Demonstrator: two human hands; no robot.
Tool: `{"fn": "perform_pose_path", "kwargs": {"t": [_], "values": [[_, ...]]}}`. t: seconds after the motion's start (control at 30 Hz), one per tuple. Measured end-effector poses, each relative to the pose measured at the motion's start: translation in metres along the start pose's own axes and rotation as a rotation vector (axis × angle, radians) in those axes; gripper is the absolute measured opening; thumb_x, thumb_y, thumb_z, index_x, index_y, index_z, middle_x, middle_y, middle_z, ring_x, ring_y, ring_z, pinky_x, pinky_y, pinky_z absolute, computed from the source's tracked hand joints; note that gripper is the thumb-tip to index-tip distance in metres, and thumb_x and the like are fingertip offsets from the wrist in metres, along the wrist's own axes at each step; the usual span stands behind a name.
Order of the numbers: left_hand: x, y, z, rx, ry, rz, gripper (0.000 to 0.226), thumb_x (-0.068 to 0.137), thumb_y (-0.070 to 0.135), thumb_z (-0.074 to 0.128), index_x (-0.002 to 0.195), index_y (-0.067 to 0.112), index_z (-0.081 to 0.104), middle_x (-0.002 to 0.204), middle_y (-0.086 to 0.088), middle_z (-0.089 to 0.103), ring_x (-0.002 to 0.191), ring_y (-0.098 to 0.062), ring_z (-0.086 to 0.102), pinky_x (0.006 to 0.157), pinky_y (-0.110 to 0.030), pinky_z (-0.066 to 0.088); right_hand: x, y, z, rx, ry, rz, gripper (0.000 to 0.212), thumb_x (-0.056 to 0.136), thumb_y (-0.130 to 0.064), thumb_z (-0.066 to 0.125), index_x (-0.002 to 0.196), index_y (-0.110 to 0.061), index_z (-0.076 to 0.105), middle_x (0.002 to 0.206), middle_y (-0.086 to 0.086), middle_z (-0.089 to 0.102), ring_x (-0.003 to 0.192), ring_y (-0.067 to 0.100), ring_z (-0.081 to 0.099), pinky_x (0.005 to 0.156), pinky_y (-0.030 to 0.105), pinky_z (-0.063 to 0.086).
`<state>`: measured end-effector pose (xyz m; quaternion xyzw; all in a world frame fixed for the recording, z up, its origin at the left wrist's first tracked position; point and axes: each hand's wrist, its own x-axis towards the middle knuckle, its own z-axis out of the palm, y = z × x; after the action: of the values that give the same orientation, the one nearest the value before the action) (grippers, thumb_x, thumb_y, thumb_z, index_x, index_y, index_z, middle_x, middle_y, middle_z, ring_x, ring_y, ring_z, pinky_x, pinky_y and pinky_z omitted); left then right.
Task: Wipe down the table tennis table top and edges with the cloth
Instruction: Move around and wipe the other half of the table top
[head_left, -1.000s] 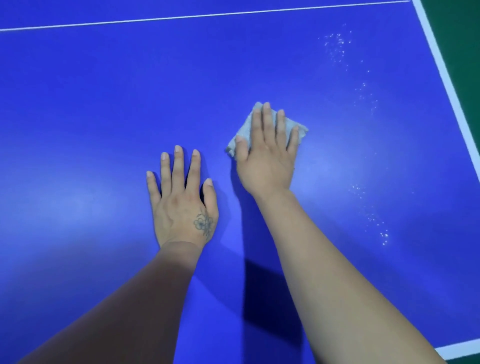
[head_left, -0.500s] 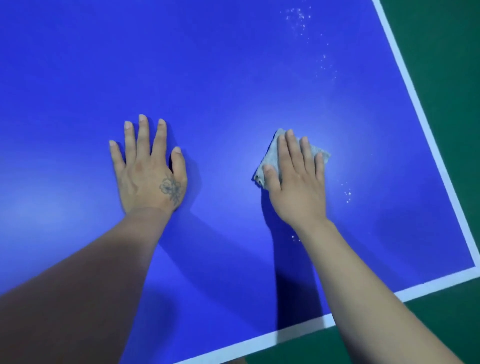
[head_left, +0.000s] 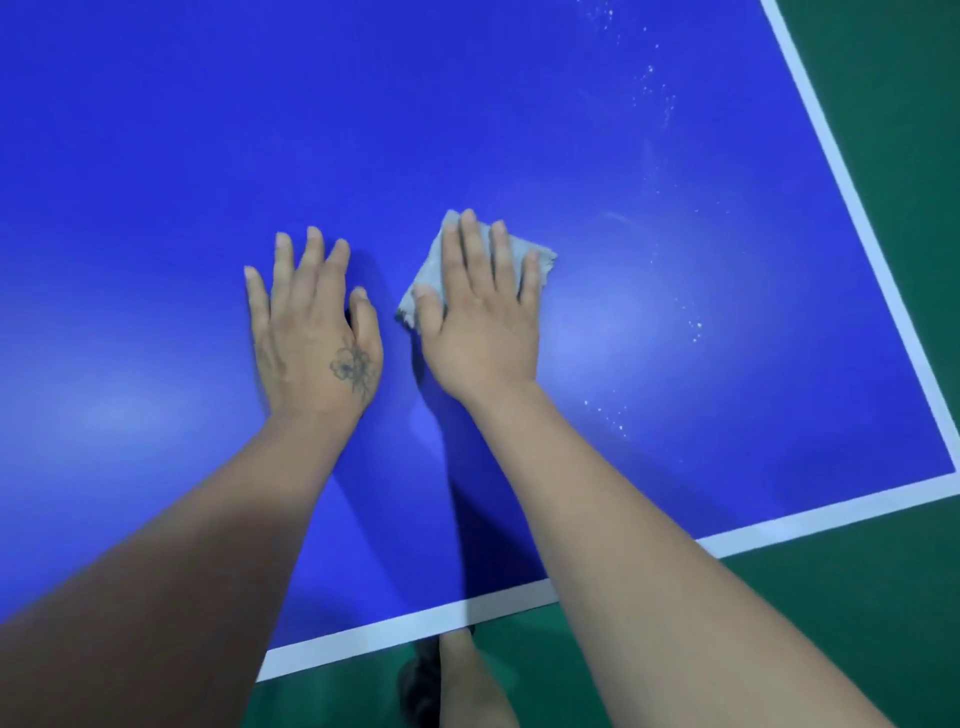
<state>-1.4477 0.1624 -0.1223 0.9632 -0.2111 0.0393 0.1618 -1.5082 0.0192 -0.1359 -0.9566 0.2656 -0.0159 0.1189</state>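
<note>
Item: bench (head_left: 156, 130), blue table tennis top with white border lines, green floor (head_left: 883, 597) beyond its edges.

Right grip (head_left: 480, 317): hand flat, fingers straight and slightly spread, pressing the cloth (head_left: 543, 257) onto the bench. No curl round the cloth; it is pinned under palm and fingers, not pinched.

Cloth: pale grey, folded small, lying beneath the right grip, with corners showing past the fingertips and beside the thumb.

Left grip (head_left: 311, 332): hand flat on bare bench just beside the right grip on its thumb side, fingers straight, holding nothing; apparently bracing.

Residue: white specks (head_left: 654, 88) scattered outward of the right grip's little-finger side, running from well ahead of the fingertips back toward the wrist, between the grip and the side line (head_left: 857, 223).

Step in hand, as judged: wiping the top near a corner; edges not yet treated.

Next move calls for: sliding the pressed cloth sideways away from the left grip, through the specks toward the side line, keeping flat pressure so the cloth does not bunch or slip out.
</note>
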Motion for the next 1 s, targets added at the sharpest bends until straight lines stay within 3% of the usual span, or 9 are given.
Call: {"fn": "perform_pose_path", "kwargs": {"t": [0.23,0.5,0.73,0.83,1.0], "values": [[-0.085,0.017,-0.003,0.121,-0.151,-0.004,0.062,0.112,0.042,0.024,0.168,0.018,0.030,0.177,-0.007,0.020,0.165,-0.029,0.010,0.130,-0.060,0.016,-0.097,0.025,-0.005,-0.002,-0.039,-0.145,0.068,0.112,-0.051,0.031,0.172,-0.023,0.019,0.180,-0.005,0.013,0.167,0.020,0.005,0.133,0.050,0.008],[-0.100,0.013,0.000,0.166,-0.141,0.010,0.065,0.109,0.047,0.023,0.170,0.024,0.023,0.179,-0.003,0.014,0.166,-0.027,0.008,0.132,-0.056,0.012,-0.104,0.083,-0.019,0.016,-0.068,0.004,0.069,0.110,-0.053,0.026,0.173,-0.028,0.012,0.180,-0.010,0.006,0.166,0.016,-0.004,0.134,0.048,-0.003],[-0.100,0.012,0.000,0.155,-0.146,0.006,0.064,0.109,0.046,0.022,0.170,0.025,0.022,0.179,-0.003,0.014,0.166,-0.026,0.007,0.133,-0.055,0.011,-0.040,0.052,-0.008,-0.003,-0.022,0.245,0.071,0.110,-0.053,0.020,0.173,-0.024,0.003,0.181,-0.005,-0.003,0.166,0.022,-0.008,0.133,0.053,-0.007],[-0.100,0.012,0.000,0.131,-0.134,-0.002,0.062,0.110,0.044,0.020,0.170,0.026,0.025,0.178,-0.002,0.015,0.166,-0.024,0.007,0.133,-0.054,0.010,-0.042,0.032,-0.004,-0.008,-0.015,0.208,0.071,0.111,-0.052,0.022,0.173,-0.023,0.001,0.181,-0.005,-0.002,0.166,0.022,-0.008,0.133,0.053,-0.007],[-0.100,0.011,0.000,0.115,-0.121,0.004,0.059,0.112,0.039,0.017,0.169,0.025,0.025,0.178,-0.001,0.016,0.166,-0.024,0.007,0.133,-0.053,0.010,-0.104,0.011,-0.002,0.001,0.016,0.063,0.070,0.111,-0.049,0.030,0.173,-0.023,0.012,0.180,-0.005,0.011,0.167,0.021,0.003,0.133,0.052,0.005]]}}
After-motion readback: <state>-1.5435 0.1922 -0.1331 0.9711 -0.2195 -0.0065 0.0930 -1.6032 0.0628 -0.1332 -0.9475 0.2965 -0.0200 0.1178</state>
